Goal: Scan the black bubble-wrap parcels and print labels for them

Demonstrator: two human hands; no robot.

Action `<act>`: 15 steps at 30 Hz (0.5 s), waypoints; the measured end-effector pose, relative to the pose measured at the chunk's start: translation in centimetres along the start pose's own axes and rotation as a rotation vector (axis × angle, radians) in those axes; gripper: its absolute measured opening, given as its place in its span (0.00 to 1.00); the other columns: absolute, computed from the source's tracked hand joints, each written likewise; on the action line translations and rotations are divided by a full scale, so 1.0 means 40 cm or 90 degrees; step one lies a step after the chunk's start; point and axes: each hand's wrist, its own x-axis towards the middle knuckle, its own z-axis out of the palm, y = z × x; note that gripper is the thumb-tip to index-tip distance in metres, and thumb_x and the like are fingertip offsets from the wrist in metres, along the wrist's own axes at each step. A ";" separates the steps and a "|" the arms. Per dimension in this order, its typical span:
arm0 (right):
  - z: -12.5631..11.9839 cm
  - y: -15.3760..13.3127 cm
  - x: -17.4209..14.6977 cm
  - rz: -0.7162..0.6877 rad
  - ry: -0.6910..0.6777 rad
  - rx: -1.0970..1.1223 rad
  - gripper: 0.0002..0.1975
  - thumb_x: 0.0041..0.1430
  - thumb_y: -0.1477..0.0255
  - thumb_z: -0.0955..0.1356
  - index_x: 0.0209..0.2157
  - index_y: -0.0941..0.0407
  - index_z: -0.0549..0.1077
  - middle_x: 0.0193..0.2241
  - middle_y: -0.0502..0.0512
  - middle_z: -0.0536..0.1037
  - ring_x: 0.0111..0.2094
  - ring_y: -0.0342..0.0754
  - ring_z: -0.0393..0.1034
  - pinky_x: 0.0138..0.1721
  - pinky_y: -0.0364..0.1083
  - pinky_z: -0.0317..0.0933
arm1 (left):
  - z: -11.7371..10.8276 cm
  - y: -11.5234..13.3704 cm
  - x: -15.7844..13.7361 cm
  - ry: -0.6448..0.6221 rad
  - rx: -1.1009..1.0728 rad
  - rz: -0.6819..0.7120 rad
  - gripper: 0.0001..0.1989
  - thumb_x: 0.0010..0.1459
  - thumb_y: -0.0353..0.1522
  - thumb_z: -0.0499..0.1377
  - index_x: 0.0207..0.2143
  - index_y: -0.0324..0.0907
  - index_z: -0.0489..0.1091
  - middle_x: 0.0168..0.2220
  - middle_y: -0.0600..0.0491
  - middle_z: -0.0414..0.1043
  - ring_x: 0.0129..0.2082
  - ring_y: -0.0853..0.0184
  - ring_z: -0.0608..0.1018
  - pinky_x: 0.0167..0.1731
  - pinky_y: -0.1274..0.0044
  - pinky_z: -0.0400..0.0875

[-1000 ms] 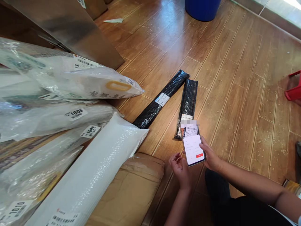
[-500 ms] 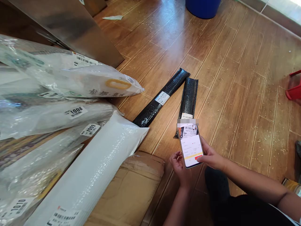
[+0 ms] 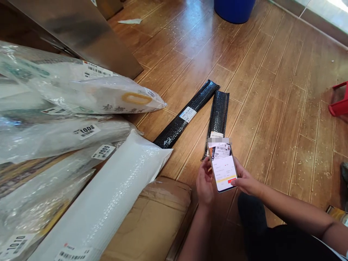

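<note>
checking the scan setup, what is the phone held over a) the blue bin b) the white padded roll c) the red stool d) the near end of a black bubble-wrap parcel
d: the phone, held in both the left hand and the right hand, sits above the near, labelled end of the black bubble-wrap parcel lying on the wood floor.

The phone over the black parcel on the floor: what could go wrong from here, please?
The phone is gripped only at its edges by the left hand and right hand, so it could slip onto the wooden floor. The second black parcel lies close beside the black parcel, so its label might be scanned instead.
</note>
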 end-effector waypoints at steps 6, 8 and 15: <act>0.012 -0.027 0.010 -0.007 0.065 -0.001 0.42 0.47 0.65 0.77 0.64 0.47 0.64 0.59 0.58 0.79 0.58 0.63 0.76 0.63 0.66 0.63 | 0.087 0.197 0.088 -0.235 0.246 -0.028 0.29 0.54 0.57 0.58 0.37 0.41 0.79 0.33 0.47 0.81 0.36 0.55 0.81 0.37 0.69 0.75; 0.036 -0.059 -0.004 -0.001 0.081 0.003 0.43 0.48 0.63 0.77 0.65 0.47 0.64 0.57 0.59 0.80 0.55 0.63 0.77 0.62 0.66 0.64 | 0.125 0.269 0.084 -0.266 0.331 -0.035 0.27 0.53 0.57 0.58 0.32 0.42 0.76 0.29 0.48 0.80 0.32 0.56 0.80 0.35 0.69 0.75; 0.185 -0.247 -0.159 -0.025 0.134 0.098 0.42 0.47 0.60 0.79 0.64 0.45 0.68 0.55 0.57 0.82 0.51 0.59 0.80 0.58 0.61 0.67 | 0.307 0.532 -0.053 -0.381 0.525 -0.019 0.26 0.53 0.56 0.57 0.26 0.43 0.74 0.27 0.49 0.78 0.33 0.55 0.79 0.33 0.70 0.72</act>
